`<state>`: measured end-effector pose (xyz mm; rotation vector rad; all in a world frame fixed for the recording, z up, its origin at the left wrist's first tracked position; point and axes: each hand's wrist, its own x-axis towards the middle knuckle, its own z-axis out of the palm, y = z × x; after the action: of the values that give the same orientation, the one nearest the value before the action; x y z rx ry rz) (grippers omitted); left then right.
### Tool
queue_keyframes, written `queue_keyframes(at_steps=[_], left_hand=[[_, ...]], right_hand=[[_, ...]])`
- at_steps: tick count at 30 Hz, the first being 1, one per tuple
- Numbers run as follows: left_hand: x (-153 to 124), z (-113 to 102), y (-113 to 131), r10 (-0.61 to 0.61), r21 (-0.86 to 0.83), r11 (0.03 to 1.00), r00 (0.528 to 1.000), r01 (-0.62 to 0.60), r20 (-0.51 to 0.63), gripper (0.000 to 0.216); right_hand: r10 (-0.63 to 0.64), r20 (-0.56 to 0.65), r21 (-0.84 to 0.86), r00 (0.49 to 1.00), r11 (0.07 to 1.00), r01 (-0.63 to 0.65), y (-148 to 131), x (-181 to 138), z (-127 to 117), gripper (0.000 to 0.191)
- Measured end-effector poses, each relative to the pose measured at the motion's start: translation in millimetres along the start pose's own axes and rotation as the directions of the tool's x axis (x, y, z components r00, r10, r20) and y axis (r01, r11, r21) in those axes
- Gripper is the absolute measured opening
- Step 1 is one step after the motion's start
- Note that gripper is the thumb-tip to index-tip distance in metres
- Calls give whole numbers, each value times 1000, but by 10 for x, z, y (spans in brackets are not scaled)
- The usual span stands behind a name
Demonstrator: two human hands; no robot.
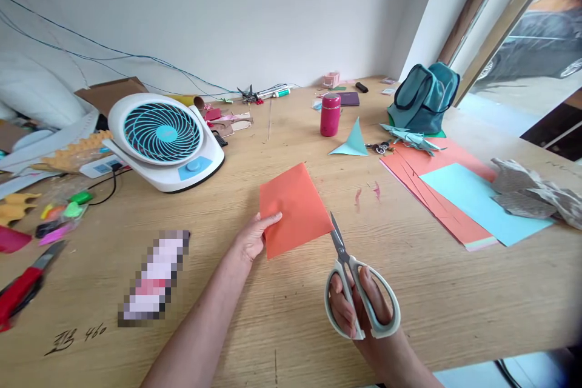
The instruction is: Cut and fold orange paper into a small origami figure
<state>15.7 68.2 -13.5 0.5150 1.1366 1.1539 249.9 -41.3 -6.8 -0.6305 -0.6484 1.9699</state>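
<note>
My left hand pinches the lower left side of an orange sheet of paper, thumb on top and the other fingers hidden beneath it. The sheet is raised and tilted above the wooden table. In my right hand is a pair of scissors with white handles, its fingers and thumb through the loops. The blades are slightly parted and point up toward the paper's right corner. Whether they touch the paper's edge I cannot tell.
A white fan stands at the left, near red-handled scissors. Behind the paper are a pink flask and a folded light-blue paper piece. Orange sheets, a light-blue sheet and a teal bag lie to the right.
</note>
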Motion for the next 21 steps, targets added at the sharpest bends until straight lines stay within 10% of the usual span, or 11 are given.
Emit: queue_keyframes(at_steps=[21], left_hand=[[-73,7,30,-32,47,998,999,30,33,49]], right_hand=[[-5,15,77,1000,997,4,73,49,117,42]])
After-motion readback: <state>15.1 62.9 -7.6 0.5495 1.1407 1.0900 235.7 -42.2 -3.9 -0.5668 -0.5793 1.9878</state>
